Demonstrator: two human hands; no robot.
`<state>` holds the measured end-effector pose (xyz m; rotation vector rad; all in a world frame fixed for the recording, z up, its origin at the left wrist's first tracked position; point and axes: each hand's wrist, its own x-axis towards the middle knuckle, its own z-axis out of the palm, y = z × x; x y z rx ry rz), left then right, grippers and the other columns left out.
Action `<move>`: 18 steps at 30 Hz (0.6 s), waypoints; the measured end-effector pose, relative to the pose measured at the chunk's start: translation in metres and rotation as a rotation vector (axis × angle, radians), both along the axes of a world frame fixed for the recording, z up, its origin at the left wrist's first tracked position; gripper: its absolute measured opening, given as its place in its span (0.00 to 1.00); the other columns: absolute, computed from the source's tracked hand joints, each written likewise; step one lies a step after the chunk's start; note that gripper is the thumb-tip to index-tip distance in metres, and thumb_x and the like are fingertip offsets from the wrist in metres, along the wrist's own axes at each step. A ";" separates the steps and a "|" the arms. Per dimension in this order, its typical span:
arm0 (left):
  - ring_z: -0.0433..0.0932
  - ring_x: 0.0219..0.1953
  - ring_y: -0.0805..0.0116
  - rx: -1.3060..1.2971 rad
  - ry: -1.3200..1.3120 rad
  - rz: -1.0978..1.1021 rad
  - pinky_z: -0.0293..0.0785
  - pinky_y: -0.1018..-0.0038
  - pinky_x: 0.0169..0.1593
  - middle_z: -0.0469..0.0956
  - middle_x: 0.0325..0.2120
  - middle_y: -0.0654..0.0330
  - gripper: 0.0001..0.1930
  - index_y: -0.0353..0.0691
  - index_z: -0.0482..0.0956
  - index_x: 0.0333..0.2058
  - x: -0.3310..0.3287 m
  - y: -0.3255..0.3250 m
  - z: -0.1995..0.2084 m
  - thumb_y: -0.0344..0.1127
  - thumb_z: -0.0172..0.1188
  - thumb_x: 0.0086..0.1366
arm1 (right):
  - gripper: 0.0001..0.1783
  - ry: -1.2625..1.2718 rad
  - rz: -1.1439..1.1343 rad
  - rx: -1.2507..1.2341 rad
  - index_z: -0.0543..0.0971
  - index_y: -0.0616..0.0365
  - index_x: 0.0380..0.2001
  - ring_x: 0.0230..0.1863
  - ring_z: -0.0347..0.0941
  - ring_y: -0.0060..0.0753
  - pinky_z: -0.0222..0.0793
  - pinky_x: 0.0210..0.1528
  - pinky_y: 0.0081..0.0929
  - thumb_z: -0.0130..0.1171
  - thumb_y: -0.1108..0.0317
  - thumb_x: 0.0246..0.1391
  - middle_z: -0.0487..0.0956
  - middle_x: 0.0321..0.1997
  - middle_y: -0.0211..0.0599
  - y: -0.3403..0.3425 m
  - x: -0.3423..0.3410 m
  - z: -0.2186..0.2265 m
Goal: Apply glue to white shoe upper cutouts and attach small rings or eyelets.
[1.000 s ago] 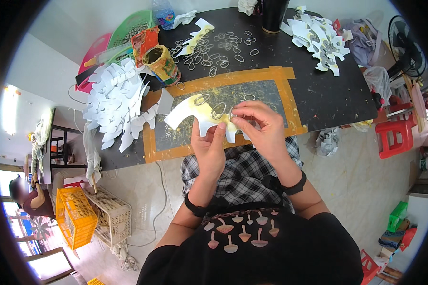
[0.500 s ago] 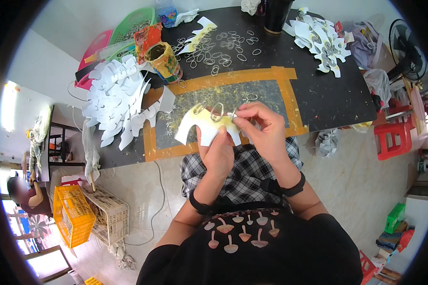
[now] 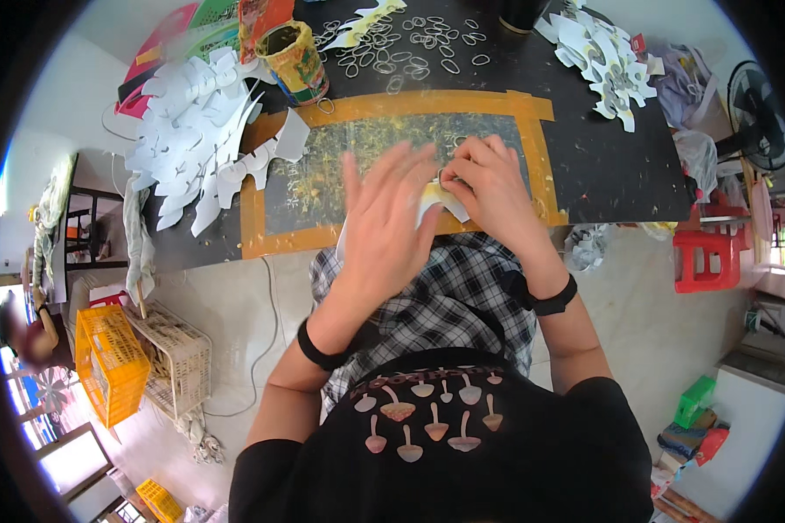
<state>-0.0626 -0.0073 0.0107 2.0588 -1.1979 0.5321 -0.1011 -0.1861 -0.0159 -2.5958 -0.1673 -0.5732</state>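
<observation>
A white cut-out piece with a yellowish smear lies at the near edge of the taped work area, largely hidden beneath my hands. My left hand reaches over it with fingers stretched out and apart, its thumb beside the piece. At the piece's right part, my right hand is closed in a pinch on a small metal ring. Rings seen earlier on the piece are now covered by my left hand.
Stacked white cut-outs lie left, beside a glue-smeared can. Loose metal rings spread across the far table. More yellow-smeared cut-outs are heaped at the right. Brown tape frames the work area; a black fan stands beyond.
My left hand has gone from holding the piece from below to spreading over its top. The piece is lower and mostly covered. My right hand stays pinched at its right part. The view has shifted.
</observation>
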 end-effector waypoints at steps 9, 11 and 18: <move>0.71 0.57 0.54 0.041 0.456 -0.126 0.42 0.42 0.69 0.80 0.43 0.64 0.20 0.41 0.74 0.43 0.036 -0.019 -0.038 0.23 0.65 0.51 | 0.03 -0.003 0.023 0.256 0.78 0.57 0.28 0.35 0.69 0.39 0.64 0.37 0.34 0.62 0.72 0.49 0.73 0.30 0.32 0.001 -0.009 -0.017; 0.71 0.57 0.54 0.035 0.434 -0.132 0.42 0.41 0.69 0.81 0.41 0.64 0.17 0.41 0.76 0.41 0.037 -0.019 -0.039 0.23 0.65 0.51 | 0.03 0.044 0.006 0.401 0.78 0.57 0.29 0.34 0.70 0.40 0.65 0.36 0.34 0.62 0.73 0.49 0.73 0.29 0.33 0.002 -0.012 -0.020; 0.69 0.59 0.53 0.146 0.339 -0.214 0.39 0.39 0.69 0.83 0.36 0.59 0.09 0.41 0.82 0.32 0.038 -0.014 -0.032 0.25 0.63 0.50 | 0.07 0.121 0.177 0.448 0.80 0.62 0.34 0.31 0.75 0.35 0.70 0.30 0.28 0.62 0.77 0.48 0.76 0.36 0.36 -0.015 -0.017 -0.008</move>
